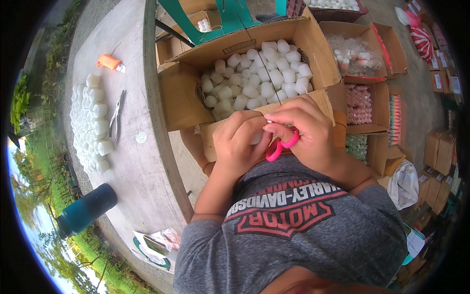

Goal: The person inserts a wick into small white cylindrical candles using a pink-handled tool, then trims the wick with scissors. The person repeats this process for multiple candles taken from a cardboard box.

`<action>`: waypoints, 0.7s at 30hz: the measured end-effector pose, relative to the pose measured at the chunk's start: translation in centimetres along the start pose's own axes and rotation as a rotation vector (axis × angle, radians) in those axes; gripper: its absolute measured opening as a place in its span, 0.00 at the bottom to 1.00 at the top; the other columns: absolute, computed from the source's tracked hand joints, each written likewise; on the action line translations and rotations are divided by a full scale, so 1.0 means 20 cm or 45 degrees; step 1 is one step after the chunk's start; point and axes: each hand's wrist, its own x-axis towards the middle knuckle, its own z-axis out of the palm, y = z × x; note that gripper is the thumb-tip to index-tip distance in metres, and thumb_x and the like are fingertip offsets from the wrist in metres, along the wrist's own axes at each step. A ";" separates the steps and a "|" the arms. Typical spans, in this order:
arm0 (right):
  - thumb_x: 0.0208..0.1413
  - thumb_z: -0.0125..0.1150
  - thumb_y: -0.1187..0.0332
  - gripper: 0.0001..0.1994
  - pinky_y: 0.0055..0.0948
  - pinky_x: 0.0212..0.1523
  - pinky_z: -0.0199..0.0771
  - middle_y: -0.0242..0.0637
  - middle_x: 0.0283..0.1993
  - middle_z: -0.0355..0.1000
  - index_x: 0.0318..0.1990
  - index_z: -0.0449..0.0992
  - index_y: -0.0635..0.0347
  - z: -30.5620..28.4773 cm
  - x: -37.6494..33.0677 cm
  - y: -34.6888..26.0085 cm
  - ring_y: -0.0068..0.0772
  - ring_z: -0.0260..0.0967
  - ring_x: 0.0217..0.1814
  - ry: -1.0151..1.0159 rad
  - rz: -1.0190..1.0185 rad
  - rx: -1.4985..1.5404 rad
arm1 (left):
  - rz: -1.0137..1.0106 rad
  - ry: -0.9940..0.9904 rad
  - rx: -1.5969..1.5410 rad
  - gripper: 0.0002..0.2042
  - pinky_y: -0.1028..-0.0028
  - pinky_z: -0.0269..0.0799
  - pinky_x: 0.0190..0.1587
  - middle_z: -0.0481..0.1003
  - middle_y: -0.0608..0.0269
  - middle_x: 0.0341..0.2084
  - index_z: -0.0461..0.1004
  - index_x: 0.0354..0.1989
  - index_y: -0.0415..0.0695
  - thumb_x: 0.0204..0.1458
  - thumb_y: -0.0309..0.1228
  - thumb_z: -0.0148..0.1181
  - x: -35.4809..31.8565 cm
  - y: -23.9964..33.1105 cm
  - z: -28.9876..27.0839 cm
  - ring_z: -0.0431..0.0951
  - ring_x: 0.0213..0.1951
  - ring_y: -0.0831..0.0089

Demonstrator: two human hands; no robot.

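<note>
In front of my body, my left hand point(241, 142) is closed around a small white cylinder point(255, 137), which looks like a votive candle and is mostly covered by the fingers. Close against it, my right hand point(306, 134) has pink-handled scissors point(275, 148) hooked in its fingers; their blades are hidden. The right thumb and forefinger pinch a tiny pale end near the left fingertips. A thin dark strand point(259, 54) runs from the top down to the right hand. Just beyond both hands, an open cardboard box point(183, 100) holds many similar white cylinders point(267, 89).
On the grey table point(142, 196) at left are grouped white cylinders point(93, 127), pliers point(116, 115), an orange-handled tool point(109, 62), a dark blue bottle point(88, 208) and a phone point(155, 246). A teal chair point(230, 22) stands behind the box. More cartons point(369, 105) fill the right.
</note>
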 end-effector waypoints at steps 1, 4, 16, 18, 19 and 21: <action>0.42 0.68 0.76 0.10 0.28 0.32 0.68 0.37 0.36 0.71 0.34 0.76 0.60 0.00 -0.01 0.00 0.36 0.68 0.33 0.041 -0.013 0.010 | -0.029 -0.020 -0.043 0.09 0.73 0.70 0.30 0.74 0.56 0.28 0.73 0.30 0.39 0.37 0.20 0.63 0.00 0.01 0.00 0.75 0.29 0.65; 0.42 0.68 0.77 0.09 0.26 0.29 0.67 0.37 0.33 0.71 0.32 0.75 0.60 -0.01 -0.01 -0.02 0.32 0.68 0.31 0.062 -0.048 0.111 | -0.073 -0.075 -0.201 0.09 0.73 0.70 0.30 0.74 0.57 0.27 0.73 0.30 0.39 0.37 0.20 0.63 0.02 0.05 -0.03 0.75 0.28 0.66; 0.53 0.60 0.74 0.08 0.25 0.40 0.70 0.40 0.40 0.72 0.41 0.77 0.64 -0.07 0.01 -0.08 0.30 0.70 0.42 -0.086 0.156 0.451 | -0.232 0.066 -0.537 0.05 0.75 0.67 0.32 0.74 0.61 0.25 0.73 0.28 0.39 0.43 0.21 0.63 0.00 0.07 -0.05 0.73 0.29 0.70; 0.53 0.59 0.75 0.08 0.25 0.42 0.70 0.40 0.42 0.71 0.41 0.77 0.63 -0.01 -0.02 -0.06 0.30 0.69 0.45 -0.105 0.171 0.561 | -0.148 0.001 -0.471 0.07 0.73 0.69 0.33 0.75 0.59 0.29 0.74 0.29 0.39 0.41 0.19 0.65 0.00 0.07 -0.06 0.74 0.30 0.68; 0.53 0.59 0.76 0.08 0.25 0.43 0.70 0.40 0.42 0.71 0.41 0.77 0.63 0.00 -0.02 -0.05 0.30 0.69 0.45 -0.063 0.167 0.541 | -0.194 0.005 -0.505 0.08 0.73 0.69 0.35 0.74 0.58 0.32 0.72 0.32 0.40 0.43 0.21 0.64 -0.01 0.06 -0.05 0.74 0.32 0.68; 0.52 0.60 0.76 0.08 0.26 0.44 0.70 0.40 0.41 0.71 0.41 0.76 0.63 0.01 -0.02 -0.04 0.30 0.69 0.44 0.013 0.170 0.515 | -0.304 0.012 -0.566 0.11 0.73 0.69 0.40 0.73 0.57 0.39 0.70 0.39 0.41 0.46 0.23 0.61 -0.04 0.04 -0.03 0.73 0.37 0.68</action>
